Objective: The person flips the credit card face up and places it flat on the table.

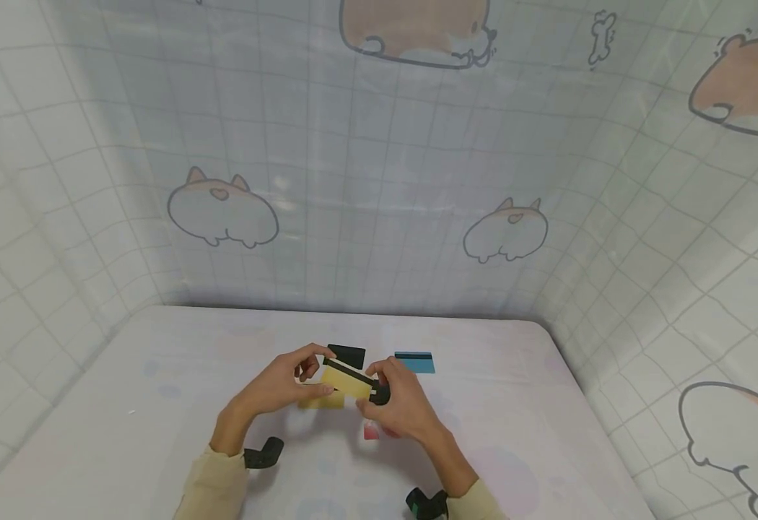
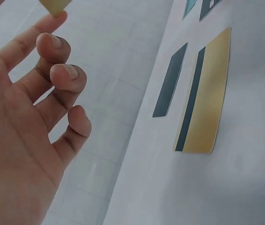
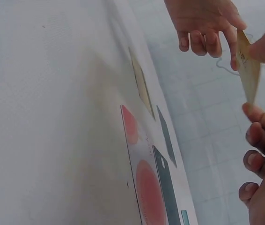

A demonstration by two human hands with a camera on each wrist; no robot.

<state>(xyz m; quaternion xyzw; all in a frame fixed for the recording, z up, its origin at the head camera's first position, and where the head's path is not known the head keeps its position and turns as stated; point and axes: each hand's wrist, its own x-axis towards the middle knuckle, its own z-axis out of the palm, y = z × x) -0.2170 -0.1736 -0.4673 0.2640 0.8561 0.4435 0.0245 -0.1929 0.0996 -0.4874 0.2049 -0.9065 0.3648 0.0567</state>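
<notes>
A gold card [image 1: 349,381] with a dark stripe is held up over the table between both hands. My left hand [image 1: 281,383] pinches its left end with thumb and index finger, the other fingers loosely bent. At the opposite end, my right hand [image 1: 401,401] pinches it between thumb and fingertip. In the right wrist view the held card [image 3: 248,75] stands nearly edge-on. A second gold card [image 2: 209,93] with a dark stripe lies on the table below the hands. Beneath my right hand lies a white card with red circles [image 3: 150,187], partly hidden in the head view.
On the white table [image 1: 125,375], a black card [image 1: 348,356] lies behind the held card. To its right is a blue card [image 1: 414,363] with a black stripe. A dark card [image 1: 381,393] shows beside the right fingers. Grid-patterned curtains [image 1: 379,274] surround the table.
</notes>
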